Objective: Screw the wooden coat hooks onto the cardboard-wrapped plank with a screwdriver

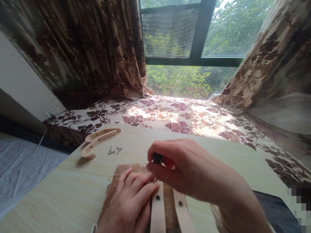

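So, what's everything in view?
Window: one, dark-framed, back
Foliage: uncounted, green, outside
Curtains: two, brown, flanking window
Floral cloth: one, cream-purple, below window
Socket: one, white, left
Cable: one, white, left
Crinkled covering: one, pale, left
Table: one, pale, centre
Curved pieces: two, tan, table's left
Fasteners: several, grey, beside them
Board: one, brown, on table
Wooden strips: two, pale, on board
Flat object: one, dark, right
Tool: one, black-red, right hand
Left hand: one, bare, over board
Right hand: one, bare, gripping tool

The head-worn camera looks forward and down from close behind and above the hands (pixel 131 197). Beyond them it faces across the bench (pixel 68 187) towards a distant window (pixel 196 32).
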### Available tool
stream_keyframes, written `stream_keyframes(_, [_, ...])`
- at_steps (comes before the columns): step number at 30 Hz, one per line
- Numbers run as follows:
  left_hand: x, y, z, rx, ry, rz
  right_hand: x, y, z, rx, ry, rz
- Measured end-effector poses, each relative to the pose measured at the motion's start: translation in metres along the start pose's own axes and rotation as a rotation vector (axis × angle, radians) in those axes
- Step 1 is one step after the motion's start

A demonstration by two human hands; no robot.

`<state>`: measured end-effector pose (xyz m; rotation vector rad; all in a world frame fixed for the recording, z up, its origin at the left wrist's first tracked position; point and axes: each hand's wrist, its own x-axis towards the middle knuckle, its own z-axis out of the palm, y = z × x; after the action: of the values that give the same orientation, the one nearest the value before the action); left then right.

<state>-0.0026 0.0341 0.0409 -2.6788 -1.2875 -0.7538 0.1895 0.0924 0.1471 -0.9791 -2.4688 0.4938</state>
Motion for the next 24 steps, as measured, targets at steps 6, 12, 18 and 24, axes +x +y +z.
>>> stream_keyframes(6, [0.0005,-0.0002,0.0013,-0.026,-0.012,0.003,0.004,0.0033,0.0034,-0.109,0.077,0.096])
stream_keyframes(12, [0.0021,0.0037,0.0026,-0.078,0.031,-0.056,0.0011,-0.0009,0.0004,0.001,-0.018,-0.006])
stream_keyframes(18, [0.0034,0.0019,0.0006,-0.052,-0.021,-0.008,0.0034,0.0034,0.0039,-0.076,0.051,0.072])
stream_keyframes(24, [0.0052,0.0058,-0.0007,-0.068,0.034,-0.034,0.002,-0.0008,0.0014,-0.013,-0.023,-0.001])
